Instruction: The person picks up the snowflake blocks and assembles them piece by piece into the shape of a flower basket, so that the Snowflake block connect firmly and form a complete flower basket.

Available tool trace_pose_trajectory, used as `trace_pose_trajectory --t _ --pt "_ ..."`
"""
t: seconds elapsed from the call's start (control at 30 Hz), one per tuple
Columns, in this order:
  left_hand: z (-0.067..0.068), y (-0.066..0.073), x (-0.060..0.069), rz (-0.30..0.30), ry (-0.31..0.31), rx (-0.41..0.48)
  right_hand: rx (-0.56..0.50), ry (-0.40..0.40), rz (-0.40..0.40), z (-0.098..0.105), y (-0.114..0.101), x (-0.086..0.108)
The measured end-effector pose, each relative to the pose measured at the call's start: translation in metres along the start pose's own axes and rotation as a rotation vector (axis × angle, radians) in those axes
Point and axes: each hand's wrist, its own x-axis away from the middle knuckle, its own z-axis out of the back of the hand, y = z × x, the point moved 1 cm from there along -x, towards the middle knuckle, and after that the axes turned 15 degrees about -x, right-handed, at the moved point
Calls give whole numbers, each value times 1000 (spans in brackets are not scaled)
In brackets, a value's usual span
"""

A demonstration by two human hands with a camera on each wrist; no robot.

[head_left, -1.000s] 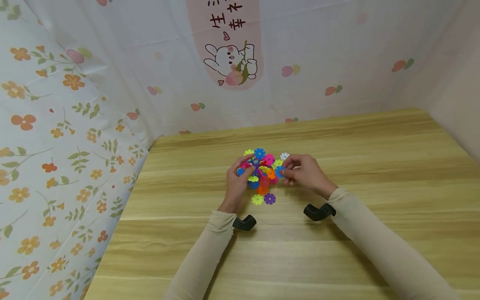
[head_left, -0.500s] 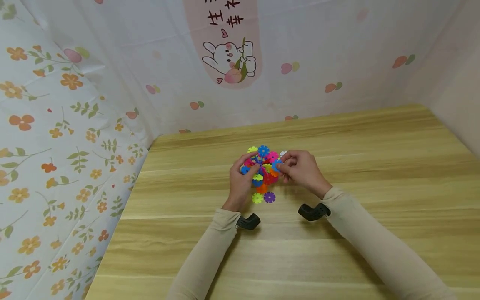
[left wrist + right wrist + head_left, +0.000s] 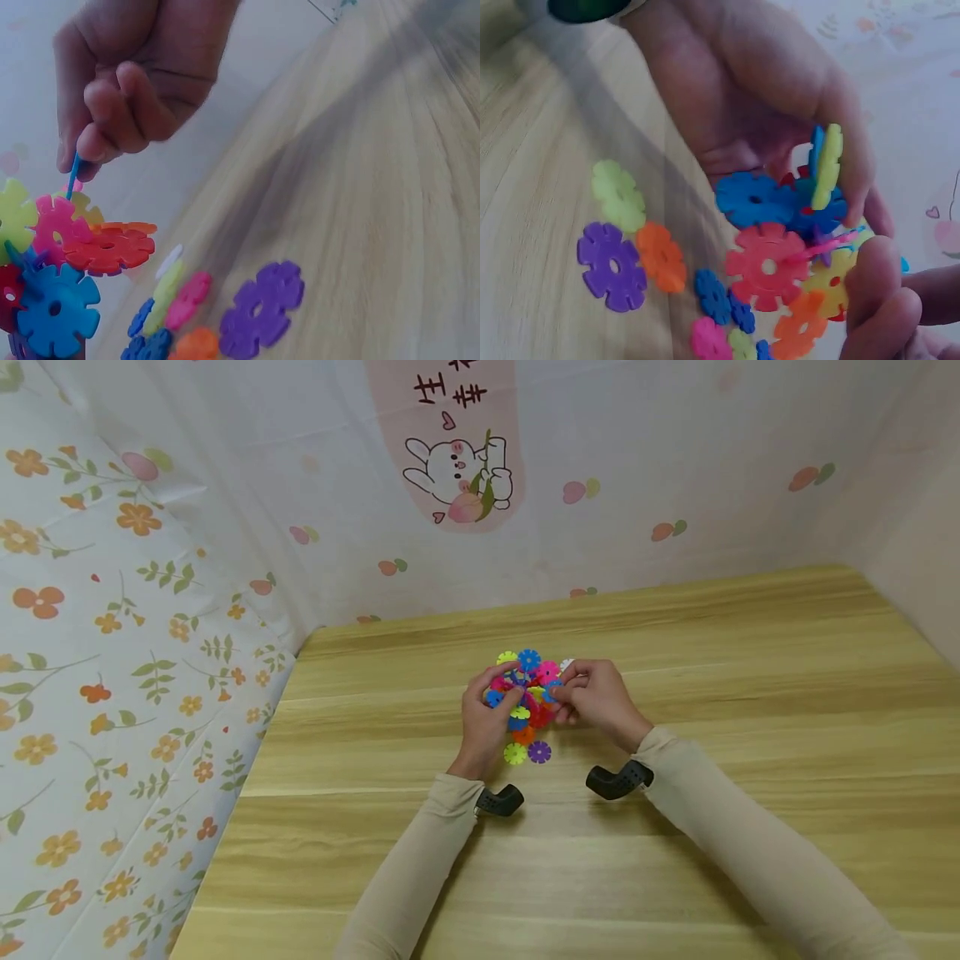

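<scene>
beige-sleeved left arm [image 3: 408, 864] and beige-sleeved right arm [image 3: 765, 835] kinda angle in toward each other. bare left hand [image 3: 483, 722] has thumb and fingers curved in a grip, bare right hand [image 3: 606, 700] pinches thumb-to-finger, other fingers curled.

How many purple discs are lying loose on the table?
1 visible: the purple disc lies on the wooden table, beside a yellow-green disc and an orange disc. Others may be hidden behind the disc cluster that the left hand holds.

Lt-brown wood-grain tbl [image 3: 600, 877]: purple notched plastic disc [image 3: 597, 262], yel-grn notched disc [image 3: 615, 201], orange notched disc [image 3: 657, 262], well in frm L/back edges.
</scene>
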Motion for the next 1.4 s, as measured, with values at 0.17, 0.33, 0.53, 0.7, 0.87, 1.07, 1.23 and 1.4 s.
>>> trace_pose_trajectory --t 0.17,0.33,0.53,0.7,0.87,1.07,1.23,1.4 --pt "-2 -3 1 -3 11 -17 -1 1 -43 -1 1 -4" --pt "0 -4 2 4 10 -16 4 27 -3 -3 3 -5" --pt "4 -4 5 -30 -65 -76 106 42 97 5 1 -2" --pt "7 -3 6 -60 -147 -164 189 51 142 10 0 -3" --pt "13 3 5 -80 -249 -192 319 57 207 13 -4 -6" --pt "21 23 9 -83 -381 -139 331 4 236 9 -6 -9" --pt "25 28 10 -52 -356 -80 312 -2 216 7 -4 -9" --pt "34 26 4 -59 -243 -43 270 11 131 9 3 -8"
